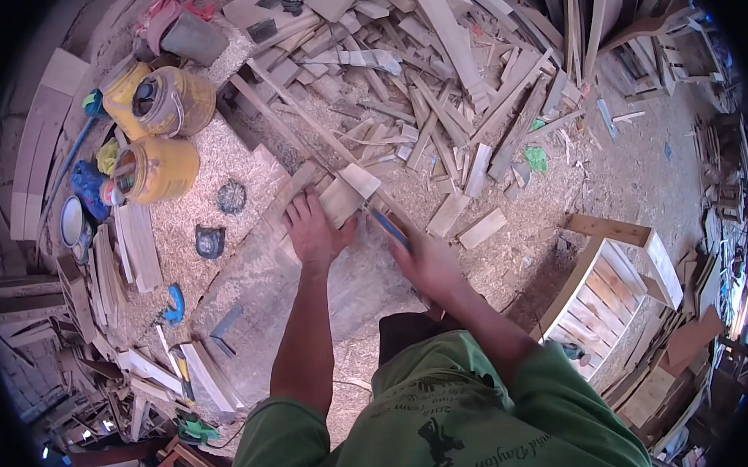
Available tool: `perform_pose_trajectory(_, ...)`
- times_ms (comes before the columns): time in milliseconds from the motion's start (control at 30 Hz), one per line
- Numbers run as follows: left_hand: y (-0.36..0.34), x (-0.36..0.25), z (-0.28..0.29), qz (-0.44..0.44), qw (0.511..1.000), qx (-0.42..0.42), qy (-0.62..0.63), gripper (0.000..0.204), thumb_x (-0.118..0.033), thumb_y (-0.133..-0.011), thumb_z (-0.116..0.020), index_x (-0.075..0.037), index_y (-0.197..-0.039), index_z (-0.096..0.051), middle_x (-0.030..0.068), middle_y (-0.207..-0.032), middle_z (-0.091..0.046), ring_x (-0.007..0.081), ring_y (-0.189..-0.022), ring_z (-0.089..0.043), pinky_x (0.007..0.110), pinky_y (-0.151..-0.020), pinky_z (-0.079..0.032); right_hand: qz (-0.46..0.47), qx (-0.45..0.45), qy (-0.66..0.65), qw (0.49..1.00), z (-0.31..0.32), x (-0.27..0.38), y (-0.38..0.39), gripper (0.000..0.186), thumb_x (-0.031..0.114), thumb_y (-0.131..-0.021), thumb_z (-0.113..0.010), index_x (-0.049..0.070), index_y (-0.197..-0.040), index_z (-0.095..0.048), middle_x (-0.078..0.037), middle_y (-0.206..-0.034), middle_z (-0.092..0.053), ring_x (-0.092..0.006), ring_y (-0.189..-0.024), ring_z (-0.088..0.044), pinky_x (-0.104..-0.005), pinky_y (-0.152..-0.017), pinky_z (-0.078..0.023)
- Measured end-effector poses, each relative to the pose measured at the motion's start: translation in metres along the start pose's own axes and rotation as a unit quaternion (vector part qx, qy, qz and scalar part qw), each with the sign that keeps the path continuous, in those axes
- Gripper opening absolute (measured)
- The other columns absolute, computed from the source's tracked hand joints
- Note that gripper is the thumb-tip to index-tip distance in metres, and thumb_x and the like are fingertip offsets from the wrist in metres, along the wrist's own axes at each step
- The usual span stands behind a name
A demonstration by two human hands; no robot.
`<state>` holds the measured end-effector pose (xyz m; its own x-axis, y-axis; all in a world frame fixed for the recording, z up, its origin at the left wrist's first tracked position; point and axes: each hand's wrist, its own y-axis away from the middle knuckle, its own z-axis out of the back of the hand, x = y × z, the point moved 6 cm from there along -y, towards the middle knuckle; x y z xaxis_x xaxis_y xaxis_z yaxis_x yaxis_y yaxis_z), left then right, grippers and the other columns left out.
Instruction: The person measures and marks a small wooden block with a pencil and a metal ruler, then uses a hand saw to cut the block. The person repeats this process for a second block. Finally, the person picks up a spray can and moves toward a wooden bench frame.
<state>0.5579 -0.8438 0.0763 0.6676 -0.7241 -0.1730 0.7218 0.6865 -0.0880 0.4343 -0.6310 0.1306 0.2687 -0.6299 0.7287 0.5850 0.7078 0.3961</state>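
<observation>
At the frame's centre, the left hand (pixel 313 228) lies flat, fingers spread, pressing down a small wooden block (pixel 344 199) on the sawdust-strewn bench (pixel 249 274). Just right of it, the right hand (pixel 426 263) is blurred, clenched round a blue-handled tool (pixel 388 227) that touches the block. At lower right stands one slatted wooden crate (pixel 609 284). In the upper left sit two yellow plastic jugs (pixel 157 167). Across the top, a heap of offcuts (pixel 451 86), too many to count.
</observation>
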Motion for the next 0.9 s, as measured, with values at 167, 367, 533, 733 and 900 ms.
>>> perform_pose_trajectory(167, 0.004, 0.008, -0.003, 0.001, 1.000, -0.004, -0.009, 0.116, -0.060, -0.074, -0.093, 0.002, -0.161, -0.047, 0.0216, -0.147, -0.054, 0.0421, -0.137, -0.053, 0.058, -0.119, -0.039, 0.031, -0.040, 0.032, 0.998, 0.009, 0.008, 0.028, 0.040, 0.041, -0.112, -0.066, 0.002, -0.121, -0.073, -0.028, -0.083, -0.075, -0.0516, -0.080, -0.076, -0.0626, -0.072, -0.058)
perform_pose_trajectory(367, 0.006, 0.013, 0.003, 0.024, 0.999, 0.014, -0.021, 0.116, -0.058, -0.073, -0.093, 0.002, -0.161, -0.048, 0.0218, -0.148, -0.054, 0.0418, -0.137, -0.051, 0.058, -0.119, -0.037, -0.029, 0.020, -0.029, 0.999, 0.056, -0.036, 0.151, 0.036, 0.032, -0.109, -0.072, 0.006, -0.134, -0.071, -0.025, -0.081, -0.075, -0.0493, -0.079, -0.077, -0.0584, -0.073, -0.062)
perform_pose_trajectory(533, -0.003, 0.001, -0.003, -0.001, 1.000, 0.010, 0.007, 0.117, -0.059, -0.076, -0.091, 0.003, -0.163, -0.045, 0.0240, -0.147, -0.055, 0.0448, -0.140, -0.049, 0.060, -0.123, -0.036, 0.032, -0.045, -0.011, 0.998, -0.009, -0.017, 0.010, 0.037, 0.039, -0.110, -0.071, 0.005, -0.123, -0.071, -0.028, -0.082, -0.074, -0.0513, -0.081, -0.076, -0.0610, -0.073, -0.059)
perform_pose_trajectory(733, 0.002, 0.015, 0.000, 0.019, 1.000, 0.012, -0.005, 0.114, -0.061, -0.078, -0.091, 0.004, -0.161, -0.047, 0.0250, -0.146, -0.055, 0.0465, -0.137, -0.050, 0.061, -0.121, -0.036, -0.027, 0.019, -0.031, 0.999, 0.042, -0.025, 0.102, 0.038, 0.038, -0.110, -0.071, 0.003, -0.127, -0.073, -0.029, -0.092, -0.076, -0.0515, -0.087, -0.077, -0.0608, -0.079, -0.060)
perform_pose_trajectory(900, 0.004, 0.012, 0.000, 0.012, 1.000, 0.014, 0.002, 0.116, -0.061, -0.077, -0.092, 0.004, -0.161, -0.046, 0.0253, -0.145, -0.054, 0.0469, -0.136, -0.050, 0.061, -0.121, -0.036, -0.007, -0.012, -0.034, 0.999, 0.054, -0.039, 0.133, 0.040, 0.039, -0.110, -0.070, 0.005, -0.130, -0.073, -0.028, -0.093, -0.077, -0.0517, -0.089, -0.077, -0.0614, -0.080, -0.061)
